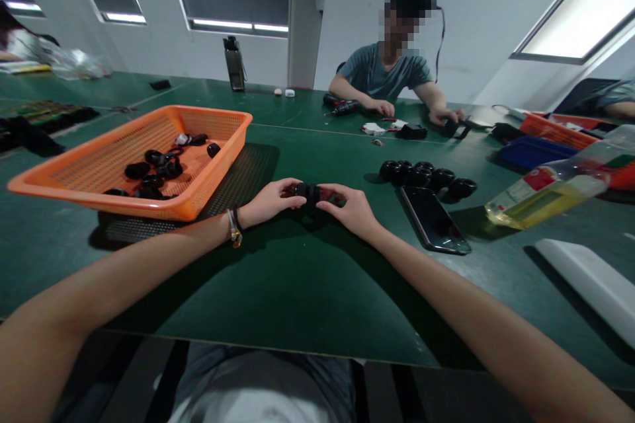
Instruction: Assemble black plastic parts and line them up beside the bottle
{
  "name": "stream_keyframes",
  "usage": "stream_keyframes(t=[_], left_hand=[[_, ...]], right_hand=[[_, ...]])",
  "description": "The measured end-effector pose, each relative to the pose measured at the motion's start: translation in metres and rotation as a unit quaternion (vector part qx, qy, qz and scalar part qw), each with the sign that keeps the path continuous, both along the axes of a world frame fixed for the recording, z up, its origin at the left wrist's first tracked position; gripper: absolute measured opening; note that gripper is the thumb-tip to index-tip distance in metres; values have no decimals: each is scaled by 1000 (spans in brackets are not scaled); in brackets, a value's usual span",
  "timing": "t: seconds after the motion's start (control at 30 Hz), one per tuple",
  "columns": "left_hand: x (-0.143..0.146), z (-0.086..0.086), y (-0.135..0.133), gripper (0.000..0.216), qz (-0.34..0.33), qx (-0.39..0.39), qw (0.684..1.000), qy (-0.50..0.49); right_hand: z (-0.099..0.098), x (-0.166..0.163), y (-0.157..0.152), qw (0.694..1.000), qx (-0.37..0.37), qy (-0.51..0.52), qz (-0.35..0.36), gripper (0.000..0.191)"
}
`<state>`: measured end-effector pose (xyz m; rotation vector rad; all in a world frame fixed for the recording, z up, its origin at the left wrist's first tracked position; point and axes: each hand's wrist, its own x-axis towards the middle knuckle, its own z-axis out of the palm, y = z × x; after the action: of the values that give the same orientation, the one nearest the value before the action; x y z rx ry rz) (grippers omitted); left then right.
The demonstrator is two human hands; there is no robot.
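One green table (297, 291). One orange plastic mesh basket (124, 201). One dark flat phone (434, 218). Roughly six black round rings (426, 175), in a row. Our left hand (270, 201) and right hand (350, 208) both pinch one small black cylindrical part (310, 193), mid-table.

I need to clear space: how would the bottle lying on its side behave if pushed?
Lying sideways and round, the bottle would probably roll. It is partly filled with yellow liquid, so it likely sloshes and feels unevenly weighted.

My hands hold a black part (311, 193) over the dark green table (297, 277), beside an orange mesh basket (149, 145) of black pieces (153, 168).
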<state>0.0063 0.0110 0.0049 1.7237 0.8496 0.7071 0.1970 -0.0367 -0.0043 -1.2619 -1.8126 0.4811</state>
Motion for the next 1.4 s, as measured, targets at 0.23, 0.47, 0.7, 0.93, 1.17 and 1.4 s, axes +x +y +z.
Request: stream_keyframes(t=[0.23, 0.47, 0.7, 0.93, 1.17, 1.4], left_hand=[[-1, -2, 1, 42, 0, -2, 1000, -8], [0, -1, 1, 43, -3, -4, 1000, -7], [-1, -2, 2, 43, -6, -4, 1000, -7], [-1, -2, 1, 43, -3, 0, 1000, -2], [0, -2, 1, 42, -2, 1, 1000, 4], [0, -3, 2, 44, -1, -5, 1000, -13]], right_hand=[[-1, 2, 1, 1000, 25, -7, 11, 32], [-1, 1, 0, 1000, 8, 16, 3, 34], [1, 0, -1, 1000, 2, 19, 11, 31], [1, 0, 0, 1000, 2, 13, 7, 29], [-1, 0, 0, 1000, -2, 15, 7, 31], [-2, 2, 1, 1000, 25, 7, 10, 33]])
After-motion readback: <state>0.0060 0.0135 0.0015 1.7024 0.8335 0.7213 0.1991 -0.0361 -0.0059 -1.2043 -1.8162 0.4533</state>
